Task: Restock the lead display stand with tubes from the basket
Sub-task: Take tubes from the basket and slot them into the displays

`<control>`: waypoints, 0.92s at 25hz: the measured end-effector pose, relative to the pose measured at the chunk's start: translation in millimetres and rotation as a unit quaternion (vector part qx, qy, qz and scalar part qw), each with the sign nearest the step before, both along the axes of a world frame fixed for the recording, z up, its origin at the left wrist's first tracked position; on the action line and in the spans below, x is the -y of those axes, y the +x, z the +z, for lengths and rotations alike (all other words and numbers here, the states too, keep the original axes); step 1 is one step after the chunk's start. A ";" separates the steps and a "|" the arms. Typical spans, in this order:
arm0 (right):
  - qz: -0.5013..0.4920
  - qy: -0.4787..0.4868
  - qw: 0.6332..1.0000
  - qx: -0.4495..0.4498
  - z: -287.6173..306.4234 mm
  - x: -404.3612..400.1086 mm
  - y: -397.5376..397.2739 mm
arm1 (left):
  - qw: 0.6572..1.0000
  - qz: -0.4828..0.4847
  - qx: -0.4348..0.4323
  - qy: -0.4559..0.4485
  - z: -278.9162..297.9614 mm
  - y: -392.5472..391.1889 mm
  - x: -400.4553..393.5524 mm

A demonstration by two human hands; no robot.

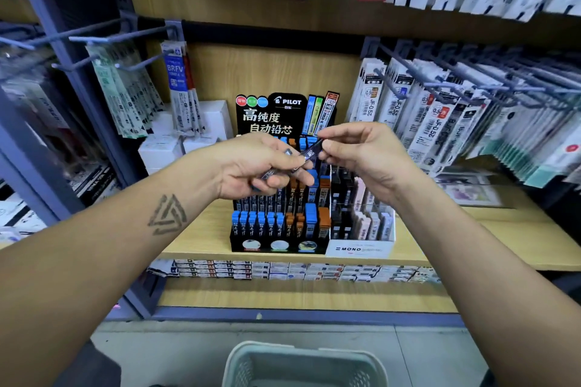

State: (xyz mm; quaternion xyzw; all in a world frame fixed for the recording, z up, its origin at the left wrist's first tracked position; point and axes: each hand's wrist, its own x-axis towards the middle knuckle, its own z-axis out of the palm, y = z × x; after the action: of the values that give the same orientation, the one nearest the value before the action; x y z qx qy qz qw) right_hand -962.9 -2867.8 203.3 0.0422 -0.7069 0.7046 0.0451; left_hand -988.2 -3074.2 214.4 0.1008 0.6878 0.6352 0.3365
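Just in front of the display stand (279, 239), a lead tube (311, 151) is pinched by the right hand (361, 157), more tubes (270, 174) are gripped in the left hand (254, 166), and the basket (305, 364) sits well below.

You get one head view only, close in, looking forward and down at the shelf (201, 229) and display stand (279, 242).
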 end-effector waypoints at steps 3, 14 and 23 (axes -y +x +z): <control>-0.008 -0.031 0.999 0.013 0.0 -15.6 7.1 | 1.000 0.022 -0.018 0.013 -2.3 -4.0 -11.6; -0.097 0.088 0.988 -0.077 17.4 -58.7 19.8 | 0.982 0.115 -0.151 -0.004 -4.8 1.2 -72.7; -0.194 0.343 0.913 -0.099 4.6 -78.4 -4.9 | 0.961 0.170 -0.204 -0.077 -5.5 -13.6 -77.5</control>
State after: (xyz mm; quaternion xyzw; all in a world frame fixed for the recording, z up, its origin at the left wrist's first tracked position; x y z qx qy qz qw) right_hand -967.8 -2789.5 207.8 -0.0134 -0.8915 0.3879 0.2337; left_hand -1001.9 -2996.6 208.9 0.0835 0.7959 0.5939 0.0822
